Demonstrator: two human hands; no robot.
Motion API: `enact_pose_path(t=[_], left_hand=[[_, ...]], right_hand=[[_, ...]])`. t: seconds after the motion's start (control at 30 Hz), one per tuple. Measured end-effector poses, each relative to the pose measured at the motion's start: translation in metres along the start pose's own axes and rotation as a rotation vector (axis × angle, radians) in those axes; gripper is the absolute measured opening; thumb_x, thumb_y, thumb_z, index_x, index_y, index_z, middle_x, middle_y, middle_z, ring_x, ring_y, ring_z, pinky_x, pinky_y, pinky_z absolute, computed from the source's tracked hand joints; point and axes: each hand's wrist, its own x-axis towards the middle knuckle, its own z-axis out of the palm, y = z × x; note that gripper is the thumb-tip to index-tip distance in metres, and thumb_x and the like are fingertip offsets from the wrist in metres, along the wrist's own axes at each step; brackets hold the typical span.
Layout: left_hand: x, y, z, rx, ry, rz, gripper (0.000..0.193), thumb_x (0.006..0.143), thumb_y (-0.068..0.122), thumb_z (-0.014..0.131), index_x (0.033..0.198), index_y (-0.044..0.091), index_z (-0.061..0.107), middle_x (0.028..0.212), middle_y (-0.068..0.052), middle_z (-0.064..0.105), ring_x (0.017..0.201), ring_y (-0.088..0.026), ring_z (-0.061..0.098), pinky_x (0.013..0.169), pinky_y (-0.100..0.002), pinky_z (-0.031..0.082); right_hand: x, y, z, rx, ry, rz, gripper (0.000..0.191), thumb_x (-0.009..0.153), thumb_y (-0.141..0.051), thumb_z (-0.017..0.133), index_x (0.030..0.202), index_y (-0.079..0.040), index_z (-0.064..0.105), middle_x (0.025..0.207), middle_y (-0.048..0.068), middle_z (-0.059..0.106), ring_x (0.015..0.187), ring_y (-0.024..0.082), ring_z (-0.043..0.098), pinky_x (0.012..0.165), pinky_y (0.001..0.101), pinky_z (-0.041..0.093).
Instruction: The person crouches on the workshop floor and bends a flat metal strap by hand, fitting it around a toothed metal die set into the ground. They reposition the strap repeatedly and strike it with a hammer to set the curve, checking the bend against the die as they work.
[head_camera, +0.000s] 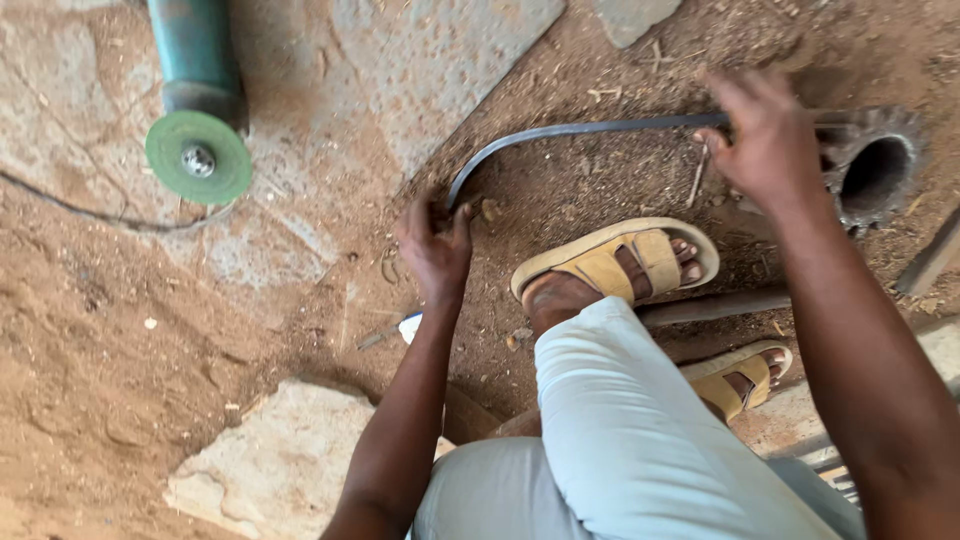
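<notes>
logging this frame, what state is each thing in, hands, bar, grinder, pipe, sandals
left hand: closed on the bent end of the bar
right hand: blurred, on the straight part of the bar
metal bar: curved at one end, straight at the other
grinder: lying on the ground, untouched
pipe: open end showing, lying on the ground
sandals: worn on both feet

The ground (120, 380) was bare reddish-brown earth, loose and sandy at the left, darker and strewn with wood shavings and bits of straw toward the right. Flat grey stone slabs (440, 60) lay set into the dirt along the top, dusted with soil. A pale, rough rock (270, 460) sat half sunk in the earth near the bottom. A thin dark cable (90, 212) trailed across the ground at the left. Daylight fell soft and even, casting only faint shadows.
</notes>
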Motion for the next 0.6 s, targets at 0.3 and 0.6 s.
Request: enact_pose_path(t=[0.3, 0.6], left_hand=[[0.011, -0.001, -0.008, 0.222, 0.143, 0.305, 0.046, 0.089, 0.03, 0.083, 0.125, 0.007, 0.068, 0.117, -0.014, 0.068, 0.112, -0.031, 0.061, 0.099, -0.053, 0.049], [0.036, 0.042, -0.011, 0.143, 0.184, 0.38, 0.011, 0.092, 0.017, 0.078, 0.1, 0.011, 0.074, 0.096, -0.006, 0.072, 0.095, -0.027, 0.063, 0.086, -0.047, 0.048]], right_hand=[[0.011, 0.001, -0.032, 0.237, 0.24, 0.072, 0.015, 0.105, -0.001, 0.077, 0.12, -0.004, 0.073, 0.115, 0.012, 0.075, 0.096, 0.023, 0.072, 0.083, 0.0347, 0.06], [0.029, -0.091, 0.057, 0.02, 0.22, -0.105, 0.021, 0.085, 0.0, 0.07, 0.101, -0.013, 0.077, 0.104, 0.005, 0.072, 0.106, 0.024, 0.063, 0.098, 0.0455, 0.051]])
